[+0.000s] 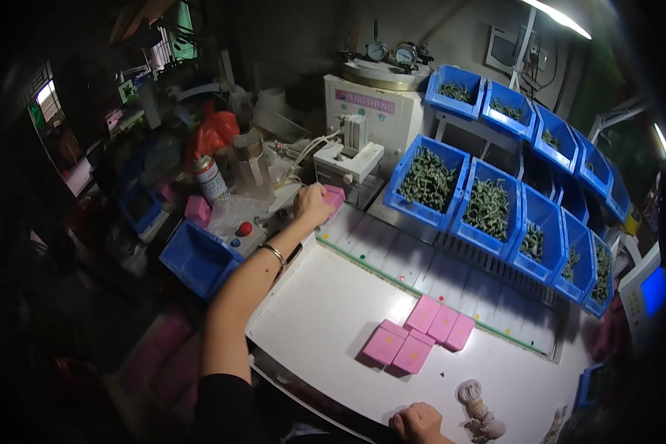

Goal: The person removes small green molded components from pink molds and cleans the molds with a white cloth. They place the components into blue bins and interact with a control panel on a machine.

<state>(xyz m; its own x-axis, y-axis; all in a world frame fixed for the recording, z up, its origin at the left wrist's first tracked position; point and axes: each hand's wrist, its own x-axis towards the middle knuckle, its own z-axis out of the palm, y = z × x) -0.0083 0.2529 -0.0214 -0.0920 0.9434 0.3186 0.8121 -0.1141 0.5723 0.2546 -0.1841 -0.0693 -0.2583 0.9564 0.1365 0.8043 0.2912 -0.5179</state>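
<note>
My left arm reaches out to the far side of the white table (325, 296). There my left hand (312, 206) is closed on a pink rubber mould block (334, 198), right at the front of a small clamp machine (349, 159). The hand covers part of the block. Resting by the near edge of the table, my right hand (419, 423) is curled into a fist with nothing showing in it. Several more pink mould blocks (386, 345) with yellow marks lie grouped mid-table. A whitish tied cloth bundle (479, 411) lies to the right of my right hand.
Blue bins (428, 181) of dark green small pieces stand in two tiers at the back right. A strip with coloured dots (422, 277) crosses the table. On the left are a blue bin (200, 259), a red button (246, 229) and a spray can (210, 177). A gauged tank (385, 74) stands behind.
</note>
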